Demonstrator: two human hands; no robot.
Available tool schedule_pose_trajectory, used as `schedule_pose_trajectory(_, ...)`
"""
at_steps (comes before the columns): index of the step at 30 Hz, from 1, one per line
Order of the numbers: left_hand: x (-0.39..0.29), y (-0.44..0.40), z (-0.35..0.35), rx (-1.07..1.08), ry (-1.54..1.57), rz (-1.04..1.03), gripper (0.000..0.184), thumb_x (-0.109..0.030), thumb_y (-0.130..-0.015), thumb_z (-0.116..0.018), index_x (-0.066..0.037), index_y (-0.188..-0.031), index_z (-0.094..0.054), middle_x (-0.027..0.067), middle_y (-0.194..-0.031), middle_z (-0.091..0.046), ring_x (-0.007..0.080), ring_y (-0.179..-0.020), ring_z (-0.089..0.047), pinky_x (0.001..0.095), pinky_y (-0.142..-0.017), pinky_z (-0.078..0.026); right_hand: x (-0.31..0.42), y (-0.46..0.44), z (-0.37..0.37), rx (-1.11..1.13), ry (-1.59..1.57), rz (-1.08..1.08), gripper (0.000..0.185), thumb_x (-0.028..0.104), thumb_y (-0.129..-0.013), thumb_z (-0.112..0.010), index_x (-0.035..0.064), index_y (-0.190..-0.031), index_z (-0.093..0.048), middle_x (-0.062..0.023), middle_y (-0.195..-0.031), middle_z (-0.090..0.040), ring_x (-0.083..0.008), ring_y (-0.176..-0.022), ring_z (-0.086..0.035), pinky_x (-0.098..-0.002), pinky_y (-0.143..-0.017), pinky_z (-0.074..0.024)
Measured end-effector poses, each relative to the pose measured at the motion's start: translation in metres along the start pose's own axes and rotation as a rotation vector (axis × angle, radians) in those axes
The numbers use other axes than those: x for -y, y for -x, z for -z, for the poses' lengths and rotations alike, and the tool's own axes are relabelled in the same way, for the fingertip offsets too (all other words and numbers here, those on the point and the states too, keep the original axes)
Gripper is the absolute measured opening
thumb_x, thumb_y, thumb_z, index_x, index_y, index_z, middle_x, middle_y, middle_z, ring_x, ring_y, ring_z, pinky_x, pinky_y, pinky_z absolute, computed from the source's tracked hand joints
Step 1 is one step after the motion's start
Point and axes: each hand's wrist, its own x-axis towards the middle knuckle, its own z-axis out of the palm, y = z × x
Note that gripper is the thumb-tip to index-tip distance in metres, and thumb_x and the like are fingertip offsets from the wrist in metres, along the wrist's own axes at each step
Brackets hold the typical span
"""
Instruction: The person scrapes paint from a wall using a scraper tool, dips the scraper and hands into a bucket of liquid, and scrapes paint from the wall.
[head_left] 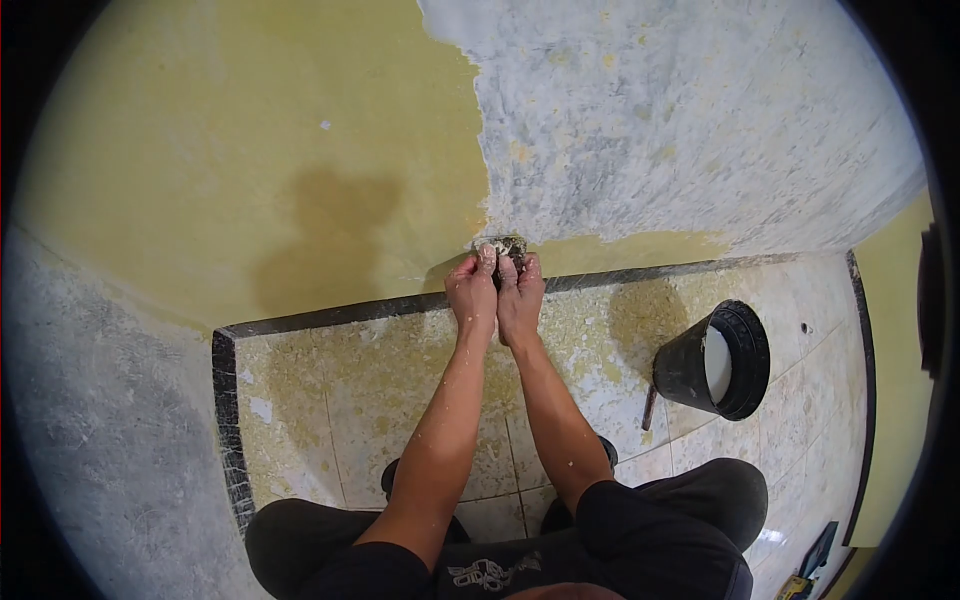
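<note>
Both hands meet low on the wall, gripping one scraper-like tool (512, 246) whose blade is crusted with paint bits. My left hand (474, 285) is closed on its left side, thumb up. My right hand (521, 290) is closed on its right side, close beside the left. The tool touches the wall near the edge between the yellow-green paint (400, 230) and the bare grey-white area (600, 150). Its handle is mostly hidden by my hands. Pale dust covers my fingers and forearms.
A black bucket (690, 375) with whitish liquid stands on the tiled floor to the right, a stick-like thing (649, 408) beside it. Paint flakes (380, 400) litter the tiles. Dark skirting (390, 307) runs along the wall base. A yellow-and-black tool (797, 587) lies at lower right.
</note>
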Motion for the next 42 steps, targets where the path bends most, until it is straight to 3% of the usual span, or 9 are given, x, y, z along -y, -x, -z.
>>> schedule_pose_trajectory(2, -0.002, -0.001, -0.005, -0.022, 0.037, 0.094, 0.021, -0.020, -0.088, -0.064, 0.000, -0.081, -0.066, 0.0025, -0.073, -0.062, 0.0094, -0.064, -0.051, 0.0244, -0.060, -0.041, 0.008, -0.004, 0.003, 0.024, -0.012, -0.010, 0.010, 0.008, -0.092, -0.053, 0.0000, -0.086, -0.050, -0.0049, -0.078, -0.057, -0.0094, -0.073, -0.046, -0.0253, -0.065, -0.0414)
schedule_pose_trajectory(6, -0.002, 0.001, -0.014, -0.055, 0.098, 0.111, 0.024, -0.021, -0.086, -0.066, -0.001, -0.073, -0.064, 0.0016, -0.067, -0.058, 0.0101, -0.062, -0.046, 0.0274, -0.057, -0.038, 0.014, -0.007, 0.005, 0.012, 0.043, -0.014, 0.007, 0.005, -0.091, -0.053, -0.0004, -0.087, -0.050, -0.0065, -0.081, -0.059, -0.0100, -0.074, -0.047, -0.0257, -0.067, -0.0422)
schedule_pose_trajectory(8, -0.008, 0.004, -0.019, -0.090, 0.076, 0.103, 0.025, -0.021, -0.086, -0.067, 0.000, -0.073, -0.064, 0.0020, -0.067, -0.059, 0.0101, -0.062, -0.046, 0.0279, -0.057, -0.037, 0.009, -0.011, 0.002, -0.056, 0.075, 0.075, 0.015, 0.013, -0.090, -0.056, -0.0017, -0.089, -0.052, -0.0161, -0.071, -0.060, -0.0191, -0.062, -0.051, -0.0338, -0.060, -0.0446)
schedule_pose_trajectory(16, -0.038, 0.003, -0.013, -0.144, -0.177, -0.057, 0.031, -0.023, -0.083, -0.068, 0.005, -0.069, -0.064, 0.0046, -0.058, -0.058, 0.0111, -0.058, -0.046, 0.0310, -0.056, -0.039, 0.023, -0.015, -0.017, -0.078, -0.084, 0.150, 0.019, 0.015, -0.089, -0.056, -0.0013, -0.083, -0.049, -0.0145, -0.066, -0.054, -0.0179, -0.061, -0.045, -0.0333, -0.058, -0.0424)
schedule_pose_trajectory(22, -0.031, 0.009, -0.020, -0.276, -0.176, 0.027, 0.022, -0.015, -0.083, -0.068, -0.002, -0.066, -0.060, 0.0002, -0.065, -0.058, 0.0123, -0.063, -0.051, 0.0273, -0.064, -0.042, 0.024, -0.007, -0.008, -0.105, 0.070, 0.071, 0.020, 0.015, -0.089, -0.057, -0.0006, -0.081, -0.048, -0.0157, -0.066, -0.053, -0.0173, -0.061, -0.043, -0.0334, -0.057, -0.0413)
schedule_pose_trajectory(25, -0.048, 0.008, -0.015, -0.072, -0.230, 0.066, 0.020, -0.017, -0.080, -0.071, 0.001, -0.080, -0.063, 0.0043, -0.076, -0.061, 0.0140, -0.071, -0.053, 0.0284, -0.068, -0.043, 0.033, -0.012, -0.011, -0.131, 0.048, 0.116, 0.019, 0.014, -0.088, -0.058, -0.0007, -0.081, -0.048, -0.0165, -0.065, -0.052, -0.0175, -0.061, -0.043, -0.0335, -0.058, -0.0411)
schedule_pose_trajectory(32, -0.050, 0.012, -0.019, -0.219, -0.307, -0.028, 0.020, -0.017, -0.082, -0.069, 0.002, -0.078, -0.065, 0.0052, -0.074, -0.062, 0.0134, -0.068, -0.053, 0.0288, -0.065, -0.043, 0.016, -0.012, -0.018, -0.131, -0.068, 0.066, 0.015, 0.010, -0.088, -0.056, -0.0015, -0.081, -0.048, -0.0122, -0.067, -0.051, -0.0141, -0.066, -0.043, -0.0308, -0.060, -0.0405)
schedule_pose_trajectory(40, -0.049, 0.003, -0.019, -0.022, -0.202, 0.019, 0.028, -0.024, -0.081, -0.069, 0.003, -0.087, -0.065, 0.0090, -0.082, -0.064, 0.0176, -0.076, -0.056, 0.0314, -0.070, -0.045, 0.055, -0.020, -0.013, -0.081, -0.143, 0.067, 0.010, 0.005, -0.087, -0.054, -0.0024, -0.081, -0.049, -0.0136, -0.071, -0.055, -0.0172, -0.067, -0.043, -0.0323, -0.063, -0.0408)
schedule_pose_trajectory(42, -0.028, 0.005, -0.018, -0.226, -0.309, 0.059, 0.029, -0.026, -0.081, -0.069, 0.003, -0.085, -0.065, 0.0088, -0.081, -0.065, 0.0184, -0.077, -0.058, 0.0319, -0.070, -0.045, 0.029, -0.007, -0.005, -0.103, 0.080, -0.004, 0.013, 0.007, -0.088, -0.053, -0.0017, -0.080, -0.047, -0.0073, -0.074, -0.051, -0.0130, -0.071, -0.043, -0.0294, -0.065, -0.0402)
